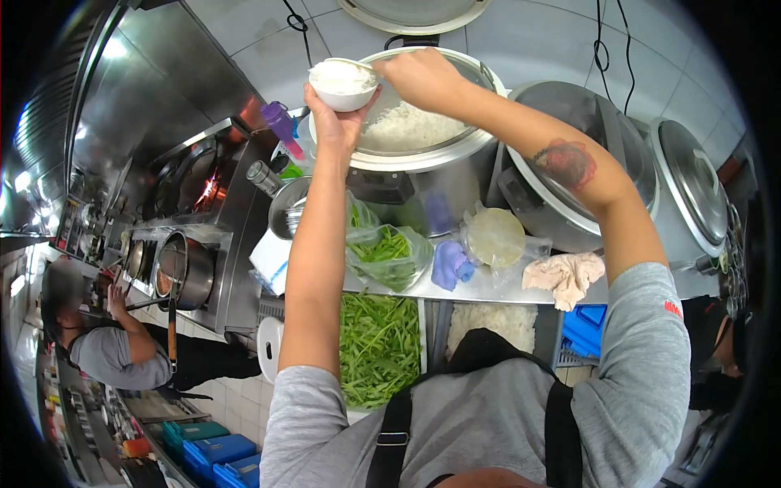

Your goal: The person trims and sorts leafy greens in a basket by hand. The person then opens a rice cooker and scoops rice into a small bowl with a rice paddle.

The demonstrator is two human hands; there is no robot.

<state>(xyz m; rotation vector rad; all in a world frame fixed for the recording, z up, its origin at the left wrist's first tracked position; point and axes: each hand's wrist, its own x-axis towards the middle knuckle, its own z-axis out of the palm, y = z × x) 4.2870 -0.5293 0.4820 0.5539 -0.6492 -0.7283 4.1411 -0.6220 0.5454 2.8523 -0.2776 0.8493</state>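
Note:
My left hand [335, 122] is wrapped round the underside of a white bowl [345, 101], held up at the near left rim of a big rice cooker. White rice [338, 76] is heaped above the bowl's rim. Closed in a fist, my right hand [421, 79] is just right of the bowl, over the cooker. It grips what looks like a pale rice paddle [358, 63], whose flat end lies over the heaped rice; most of its handle is hidden by my fingers. Below my hands, cooked rice [413, 128] partly fills the open rice cooker [407, 163].
A lidded cooker [569, 211] and a lidded pot [691, 179] stand to the right. Bagged greens [386, 248], a purple cloth [450, 264] and a beige cloth [564, 278] lie in front. Cut greens [378, 346] fill a bin below. A co-worker [122, 350] stands left by a pot [185, 272].

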